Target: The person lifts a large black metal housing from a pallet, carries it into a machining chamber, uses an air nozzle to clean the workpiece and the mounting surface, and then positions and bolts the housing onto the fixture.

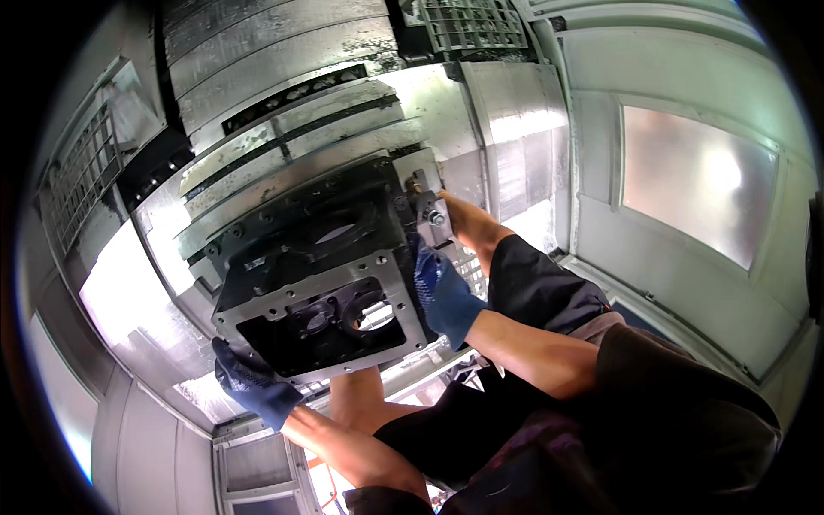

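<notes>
The casting (pixel 322 283) sits on the fixture plate (pixel 257 163), between both hands.

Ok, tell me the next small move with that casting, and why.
Probably steady it and ease it off squarely. The left hand grips the lower left corner of the black metal housing, the right hand its right edge. It sits against the machine fixture, so tilting could jam it.

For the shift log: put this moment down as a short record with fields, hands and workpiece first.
Setting: inside a machine enclosure with grey metal walls
Workpiece: black metal housing with a machined open face, set against the fixture plate
Left hand: blue glove, gripping the housing's lower left corner
Right hand: blue glove, pressed to the housing's right side
Nearby: metal clamp at the upper right corner; whether another person's arm is there cannot be told
</notes>
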Demonstrator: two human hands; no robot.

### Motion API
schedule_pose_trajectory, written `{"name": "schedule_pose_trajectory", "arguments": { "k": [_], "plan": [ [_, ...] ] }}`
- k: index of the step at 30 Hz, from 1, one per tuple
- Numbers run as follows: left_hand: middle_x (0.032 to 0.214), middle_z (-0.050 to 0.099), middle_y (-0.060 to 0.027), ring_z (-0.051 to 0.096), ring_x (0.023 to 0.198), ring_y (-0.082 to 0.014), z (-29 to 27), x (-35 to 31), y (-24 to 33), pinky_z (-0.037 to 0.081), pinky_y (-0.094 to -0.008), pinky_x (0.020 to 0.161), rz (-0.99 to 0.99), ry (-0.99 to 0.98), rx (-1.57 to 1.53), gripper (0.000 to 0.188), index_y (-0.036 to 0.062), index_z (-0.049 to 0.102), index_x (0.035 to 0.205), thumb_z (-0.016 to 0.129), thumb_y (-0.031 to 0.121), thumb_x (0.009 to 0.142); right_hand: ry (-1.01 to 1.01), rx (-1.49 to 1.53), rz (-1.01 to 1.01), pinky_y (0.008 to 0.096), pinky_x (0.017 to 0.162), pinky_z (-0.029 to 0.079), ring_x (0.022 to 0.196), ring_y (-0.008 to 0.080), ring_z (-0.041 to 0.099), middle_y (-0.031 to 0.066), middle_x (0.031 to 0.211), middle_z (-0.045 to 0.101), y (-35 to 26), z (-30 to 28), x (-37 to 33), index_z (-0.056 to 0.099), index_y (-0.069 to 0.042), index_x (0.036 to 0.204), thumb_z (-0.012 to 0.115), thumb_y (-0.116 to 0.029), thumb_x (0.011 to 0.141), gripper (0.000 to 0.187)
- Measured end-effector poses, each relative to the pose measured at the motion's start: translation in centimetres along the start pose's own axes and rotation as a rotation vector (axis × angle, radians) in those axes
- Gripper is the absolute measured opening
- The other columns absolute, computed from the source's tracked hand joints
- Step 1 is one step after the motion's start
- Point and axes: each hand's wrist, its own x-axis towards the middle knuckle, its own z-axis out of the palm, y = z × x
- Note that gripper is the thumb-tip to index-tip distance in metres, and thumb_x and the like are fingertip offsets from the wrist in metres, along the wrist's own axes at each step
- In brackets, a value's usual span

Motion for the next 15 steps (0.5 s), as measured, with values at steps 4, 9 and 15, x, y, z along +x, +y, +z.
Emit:
{"name": "schedule_pose_trajectory", "arguments": {
  "k": [4, 9, 15],
  "plan": [
    [0.056, 0.04, 0.009, 0.035, 0.049, -0.0025, -0.6, 0.4, -0.1, 0.026, -0.0196, 0.045, -0.055, 0.022, -0.017, 0.023, 0.0157, 0.056, 0.069, 0.065, 0.026, 0.087, -0.127, 0.161, -0.133, 0.0314, 0.093, 0.04, 0.11, 0.0246, 0.051, 0.0175, 0.117, 0.055, 2.7, -0.4, 1.5, 0.044, -0.001, 0.127, 0.042, -0.02, 0.096, 0.037],
    [0.049, 0.04, 0.0052, 0.032, 0.04, -0.0061, -0.3, 0.1, 0.5, 0.022, -0.0225, 0.04, -0.083, -0.011, 0.02, 0.036, 0.0151, 0.049, 0.06, 0.062, 0.034, 0.088, -0.145, 0.473, -0.124, 0.0275, 0.087, 0.043, 0.102, 0.0159, 0.053, 0.0083, 0.115, 0.058, 1.6, -1.0, 0.3, 0.05, -0.002, 0.123, 0.038, -0.011, 0.098, 0.029],
    [0.046, 0.038, 0.0038, 0.033, 0.039, -0.0071, -0.2, -0.1, 0.5, 0.02, -0.0243, 0.039, -0.099, 0.003, 0.072, 0.041, 0.014, 0.047, 0.057, 0.06, 0.037, 0.089, -0.262, 0.551, -0.229, 0.0261, 0.08, 0.046, 0.093, 0.012, 0.055, 0.0042, 0.107, 0.06, -0.7, -2.1, 0.2, 0.055, -0.004, 0.115, 0.041, -0.019, 0.099, 0.026]
  ]
}}
